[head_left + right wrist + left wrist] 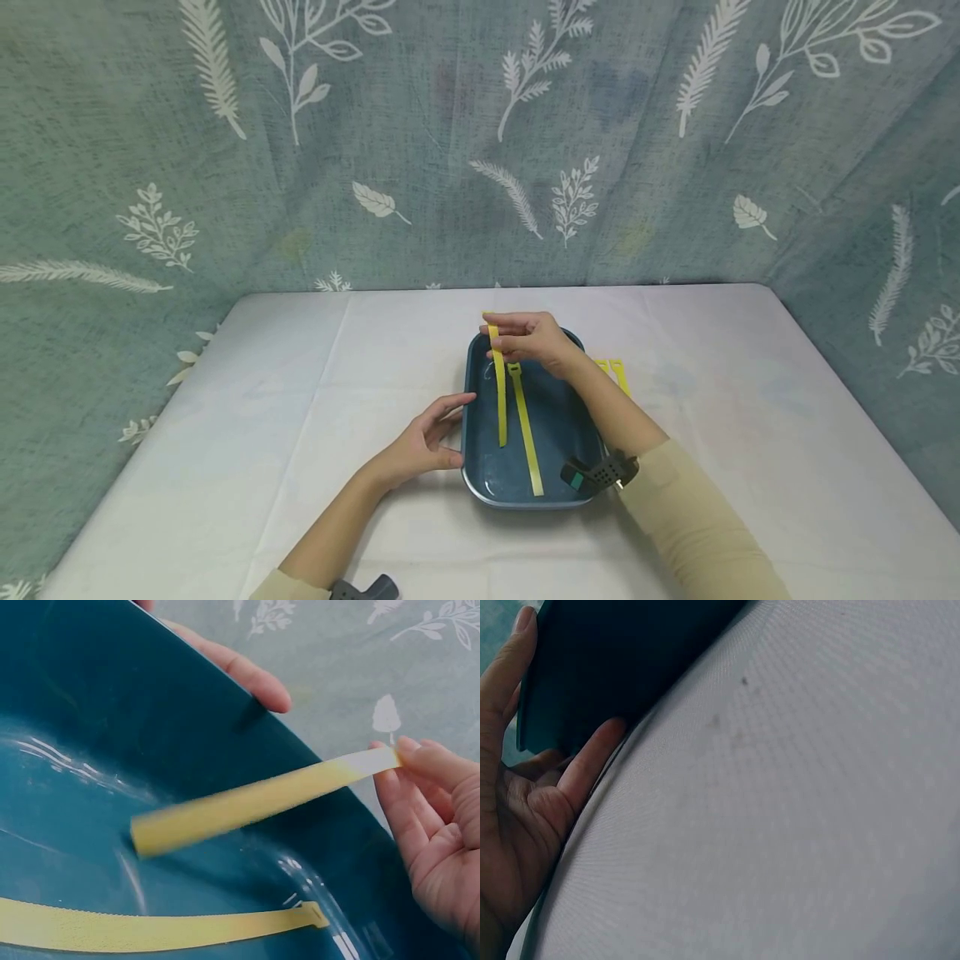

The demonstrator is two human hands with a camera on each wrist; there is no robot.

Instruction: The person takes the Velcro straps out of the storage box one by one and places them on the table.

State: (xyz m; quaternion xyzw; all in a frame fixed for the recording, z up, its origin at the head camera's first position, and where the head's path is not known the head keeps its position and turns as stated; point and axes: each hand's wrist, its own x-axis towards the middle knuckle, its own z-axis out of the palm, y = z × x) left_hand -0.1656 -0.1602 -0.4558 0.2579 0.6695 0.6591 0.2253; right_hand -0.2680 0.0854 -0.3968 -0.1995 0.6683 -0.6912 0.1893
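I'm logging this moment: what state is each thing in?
Tray: open side up
Lying strap: unlooped, inside the tray
Held strap: unlooped, one end raised
Outer straps: beside the tray, partly hidden
Left hand: touching the tray's side
Right hand: pinching the held strap

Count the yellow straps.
4 in view: one strap in the right hand, over the tray; one strap lying in it; two straps beside it, partly seen. The right forearm may hide more.
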